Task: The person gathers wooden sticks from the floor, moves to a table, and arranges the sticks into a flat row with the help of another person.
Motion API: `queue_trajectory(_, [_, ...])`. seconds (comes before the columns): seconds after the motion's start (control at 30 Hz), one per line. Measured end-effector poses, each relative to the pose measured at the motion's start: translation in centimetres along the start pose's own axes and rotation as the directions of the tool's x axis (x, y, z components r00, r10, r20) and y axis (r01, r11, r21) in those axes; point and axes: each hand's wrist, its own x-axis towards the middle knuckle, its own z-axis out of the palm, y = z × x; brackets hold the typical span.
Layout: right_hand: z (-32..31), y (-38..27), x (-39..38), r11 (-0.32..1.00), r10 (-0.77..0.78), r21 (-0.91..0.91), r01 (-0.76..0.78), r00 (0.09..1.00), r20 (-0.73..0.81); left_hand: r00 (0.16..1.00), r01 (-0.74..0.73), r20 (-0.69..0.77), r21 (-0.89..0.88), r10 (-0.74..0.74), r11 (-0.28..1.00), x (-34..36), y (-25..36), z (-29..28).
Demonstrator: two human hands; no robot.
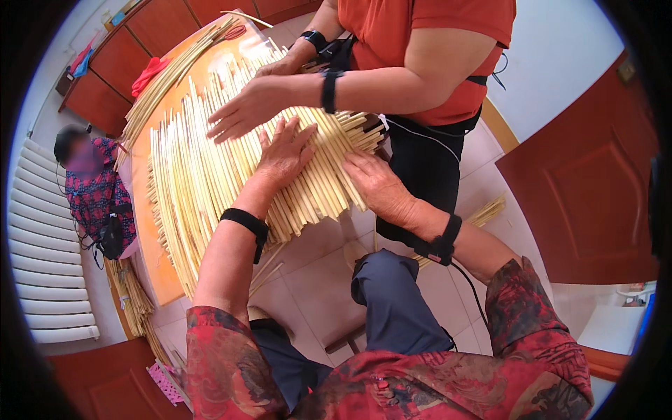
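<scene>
A wide layer of pale yellow stalks (199,168), laid side by side, covers much of the orange table (164,283). On top of the layer lies my left hand (285,155), palm down and fingers spread. At the right side of the stalks, my right hand (381,185) rests with its fingers stretched along the outer ones. Just beyond my left hand, a co-worker's hand (241,105) is held over the stalks with its fingers straight. The co-worker's other hand (283,66) is farther back, partly hidden behind that forearm.
Longer stalks (168,77) lie along the table's far left. The co-worker (420,63) in a red shirt stands close at the right. Another person (98,182) is at the left by a white radiator (52,245). Bundled stalks (129,290) lean below, and more stalks (486,211) lie at right.
</scene>
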Motion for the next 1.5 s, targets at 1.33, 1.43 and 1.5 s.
queue_trajectory(1.33, [4.1, 0.7, 7.8, 0.972, 0.060, 0.215, -0.097, 0.983, 0.173, 0.984, -0.134, -0.128, -0.054, 0.126, 0.990, 0.0, -0.8, 0.8])
queue_trajectory(1.43, [4.5, 0.7, 8.1, 0.977, 0.025, 0.208, -0.052, 0.991, 0.131, 0.990, -0.078, -0.130, -0.136, 0.061, 0.988, 0.1, -1.6, 1.1])
queue_trajectory(1.5, [4.6, 0.5, 8.3, 0.967, 0.060, 0.234, -0.096, 0.986, 0.155, 0.977, -0.097, -0.203, -0.159, 0.064, 0.982, 0.4, -2.3, 1.8])
